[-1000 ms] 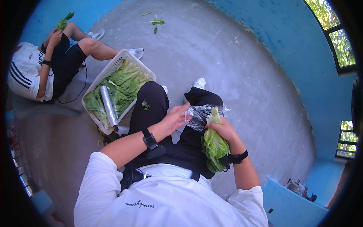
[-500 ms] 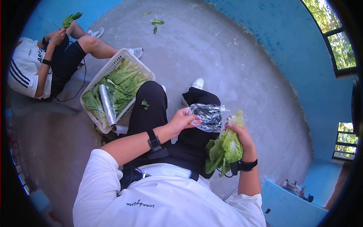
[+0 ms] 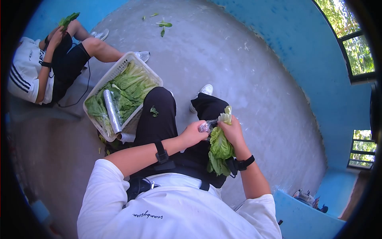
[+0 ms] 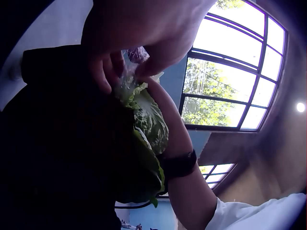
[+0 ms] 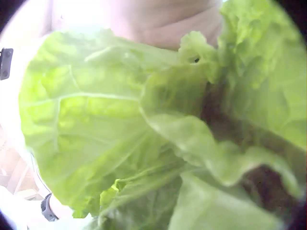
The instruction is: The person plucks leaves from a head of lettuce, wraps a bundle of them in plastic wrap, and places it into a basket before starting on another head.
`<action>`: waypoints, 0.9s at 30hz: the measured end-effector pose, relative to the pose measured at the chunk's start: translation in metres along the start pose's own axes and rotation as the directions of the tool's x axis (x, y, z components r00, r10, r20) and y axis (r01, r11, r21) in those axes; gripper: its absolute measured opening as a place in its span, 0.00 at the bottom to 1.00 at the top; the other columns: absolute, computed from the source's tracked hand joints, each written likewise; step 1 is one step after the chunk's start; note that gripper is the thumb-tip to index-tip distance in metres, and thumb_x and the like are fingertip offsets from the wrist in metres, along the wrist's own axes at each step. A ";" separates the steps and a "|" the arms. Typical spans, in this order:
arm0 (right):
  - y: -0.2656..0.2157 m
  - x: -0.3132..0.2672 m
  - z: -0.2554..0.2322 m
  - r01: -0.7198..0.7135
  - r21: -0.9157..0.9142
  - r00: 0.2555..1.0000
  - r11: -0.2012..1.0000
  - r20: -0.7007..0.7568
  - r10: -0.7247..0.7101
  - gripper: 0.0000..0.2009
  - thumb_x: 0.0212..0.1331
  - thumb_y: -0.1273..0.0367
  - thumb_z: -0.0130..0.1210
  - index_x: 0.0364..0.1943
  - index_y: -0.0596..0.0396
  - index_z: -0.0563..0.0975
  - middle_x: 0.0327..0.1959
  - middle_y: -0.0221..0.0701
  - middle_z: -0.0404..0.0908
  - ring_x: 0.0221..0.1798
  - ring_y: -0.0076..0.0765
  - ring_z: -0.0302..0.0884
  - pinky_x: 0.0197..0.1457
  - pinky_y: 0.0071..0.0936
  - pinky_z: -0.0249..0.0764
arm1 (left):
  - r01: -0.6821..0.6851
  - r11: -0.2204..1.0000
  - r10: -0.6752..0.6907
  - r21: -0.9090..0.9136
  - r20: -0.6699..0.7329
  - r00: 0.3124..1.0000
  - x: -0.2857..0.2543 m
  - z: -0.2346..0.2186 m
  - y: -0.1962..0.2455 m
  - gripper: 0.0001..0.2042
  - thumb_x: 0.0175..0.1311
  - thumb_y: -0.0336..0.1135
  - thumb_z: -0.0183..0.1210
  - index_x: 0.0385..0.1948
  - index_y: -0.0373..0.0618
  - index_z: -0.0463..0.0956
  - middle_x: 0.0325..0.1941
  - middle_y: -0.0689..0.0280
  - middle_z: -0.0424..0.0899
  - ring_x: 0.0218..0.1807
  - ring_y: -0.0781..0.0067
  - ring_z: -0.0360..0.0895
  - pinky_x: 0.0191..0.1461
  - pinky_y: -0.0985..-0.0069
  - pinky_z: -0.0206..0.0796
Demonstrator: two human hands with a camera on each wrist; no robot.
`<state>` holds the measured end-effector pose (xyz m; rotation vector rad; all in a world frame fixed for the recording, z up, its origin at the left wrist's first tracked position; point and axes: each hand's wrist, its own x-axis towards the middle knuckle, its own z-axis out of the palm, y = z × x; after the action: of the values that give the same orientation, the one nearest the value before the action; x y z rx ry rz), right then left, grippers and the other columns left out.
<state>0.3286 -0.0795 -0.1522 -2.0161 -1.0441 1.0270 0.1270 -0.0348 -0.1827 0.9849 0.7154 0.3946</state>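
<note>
My left hand [image 3: 193,134] grips a bunched piece of clear cling film [image 3: 207,126], its fingers curled over the film. Close beside it, my right hand [image 3: 230,129] holds a bundle of lettuce [image 3: 221,145] near the pale stem end, with the green leaves hanging down toward my lap. In the left wrist view, the left hand [image 4: 144,33] is at the top, with the film between thumb and fingers right at the stem end of the lettuce [image 4: 152,122]. Broad leaves [image 5: 96,115] fill most of the right wrist view and hide the right fingers.
A white basket [image 3: 119,68] of lettuce stands left of my knee, with a cling film roll [image 3: 112,111] lying on top. Another person [image 3: 34,71] sits beyond it, holding leaves. A leaf scrap [image 3: 154,111] lies on my thigh; loose leaves [image 3: 163,24] lie on the floor.
The cling film, spread out between the hands earlier, is now bunched up in my left hand. My right hand swung right with the lettuce, then came back close to the left.
</note>
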 end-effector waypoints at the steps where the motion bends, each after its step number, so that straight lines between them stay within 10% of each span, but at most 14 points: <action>1: 0.001 0.001 0.002 0.015 -0.066 1.000 0.998 -0.024 -0.017 0.15 0.56 0.67 0.64 0.43 0.63 0.77 0.37 0.39 0.85 0.41 0.41 0.85 0.45 0.36 0.78 | -0.052 0.997 0.053 0.051 -0.008 0.999 0.001 0.000 -0.002 0.03 0.65 0.30 0.60 0.36 0.42 0.76 0.35 0.70 0.81 0.39 0.82 0.77 0.42 0.76 0.76; 4: -0.016 -0.007 0.003 0.053 -0.138 0.995 0.989 -0.078 -0.064 0.17 0.53 0.66 0.66 0.42 0.63 0.77 0.37 0.45 0.85 0.43 0.48 0.85 0.47 0.40 0.77 | -0.183 0.975 0.187 0.127 -0.023 0.982 0.007 0.000 -0.004 0.06 0.67 0.32 0.59 0.30 0.44 0.73 0.31 0.72 0.78 0.35 0.84 0.75 0.38 0.77 0.72; 10: -0.021 -0.011 0.007 0.071 -0.266 0.996 0.961 -0.033 -0.083 0.18 0.53 0.65 0.67 0.42 0.62 0.76 0.37 0.47 0.84 0.45 0.55 0.84 0.48 0.42 0.77 | 0.011 0.937 -0.049 -0.349 -0.098 0.994 0.005 0.002 0.025 0.05 0.74 0.34 0.54 0.36 0.46 0.71 0.37 0.70 0.81 0.42 0.82 0.79 0.42 0.77 0.77; 27: -0.028 -0.021 0.008 0.141 -0.274 0.961 0.951 -0.192 -0.197 0.21 0.62 0.59 0.62 0.51 0.64 0.78 0.44 0.49 0.82 0.49 0.57 0.80 0.53 0.42 0.74 | -0.121 0.977 0.112 -0.177 -0.062 0.992 0.007 0.026 0.040 0.07 0.75 0.35 0.56 0.36 0.46 0.71 0.35 0.72 0.78 0.36 0.83 0.81 0.36 0.82 0.77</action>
<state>0.3034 -0.0830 -0.1266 -2.1406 -1.2578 0.5881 0.1503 -0.0258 -0.1413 0.8492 0.6580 0.5797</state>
